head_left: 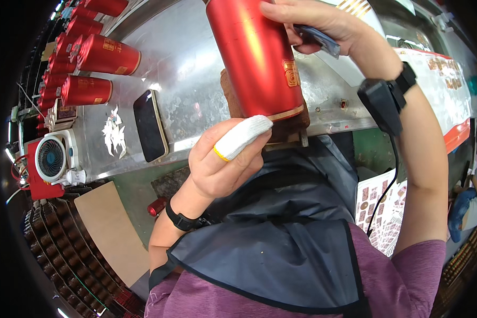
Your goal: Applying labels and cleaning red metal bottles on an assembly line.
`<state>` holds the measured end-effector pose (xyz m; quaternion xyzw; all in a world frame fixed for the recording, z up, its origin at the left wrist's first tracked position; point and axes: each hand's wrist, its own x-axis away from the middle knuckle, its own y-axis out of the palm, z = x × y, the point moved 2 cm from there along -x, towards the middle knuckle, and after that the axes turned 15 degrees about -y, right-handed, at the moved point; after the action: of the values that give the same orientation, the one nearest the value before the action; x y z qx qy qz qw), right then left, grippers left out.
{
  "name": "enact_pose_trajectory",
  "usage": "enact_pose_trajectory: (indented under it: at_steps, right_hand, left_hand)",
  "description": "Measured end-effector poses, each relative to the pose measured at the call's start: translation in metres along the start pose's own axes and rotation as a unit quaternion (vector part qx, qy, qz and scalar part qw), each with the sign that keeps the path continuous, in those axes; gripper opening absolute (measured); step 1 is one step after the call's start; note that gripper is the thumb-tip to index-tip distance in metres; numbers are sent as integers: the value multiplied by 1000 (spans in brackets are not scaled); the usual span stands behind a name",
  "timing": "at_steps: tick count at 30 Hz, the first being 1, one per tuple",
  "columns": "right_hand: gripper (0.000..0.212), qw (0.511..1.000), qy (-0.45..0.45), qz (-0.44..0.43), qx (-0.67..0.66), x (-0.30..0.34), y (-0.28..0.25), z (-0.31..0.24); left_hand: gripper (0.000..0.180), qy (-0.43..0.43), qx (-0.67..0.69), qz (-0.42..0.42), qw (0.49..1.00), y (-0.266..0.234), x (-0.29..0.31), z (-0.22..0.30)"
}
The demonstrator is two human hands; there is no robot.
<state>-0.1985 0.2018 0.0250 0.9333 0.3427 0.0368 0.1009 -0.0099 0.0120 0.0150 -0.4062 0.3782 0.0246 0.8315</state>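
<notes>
A glossy red canister (pixel 257 58) with a gold emblem and gold rim leans over a brown cloth-covered block (pixel 230 95) at the bench's near edge. My left hand (pixel 225 159) is closed at the canister's near end, and one of its fingers wears a white knitted finger sleeve (pixel 244 138) with a yellow edge. At the far end, my right hand (pixel 323 24) grips the canister's side, thumb laid along it. A thin dark blue-grey piece (pixel 318 40) of a kind I cannot make out is also tucked in its fingers.
Several more red canisters (pixel 108 54) stand at the far left of the metal bench (pixel 191 69). Nearer are a phone (pixel 150 126), white scraps (pixel 114 132) and a small fan (pixel 51 159). White-and-red plastic wrapping (pixel 434 90) covers the right side. Another person (pixel 466 212) is at the far right.
</notes>
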Motion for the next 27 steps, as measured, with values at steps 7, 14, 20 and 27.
enact_pose_trajectory:
  at_steps: [7,14,20,27]
  right_hand:
    - [53,994,48,60,76,-1,37,-8]
    - [54,991,43,-48,117,2,6,2]
    - [58,997,-2,-22,71,2,22,9]
    - [67,972,-1,-21,232,0,20,-12]
  left_hand:
    - [38,-5,-9,-17,1000,-4,1,-3]
    - [36,-13,-7,-11,1000,-3,-2,3]
    - [36,-23,4,-20,1000,-5,-3,3]
    - [37,2,2,-31,1000,-5,-5,1]
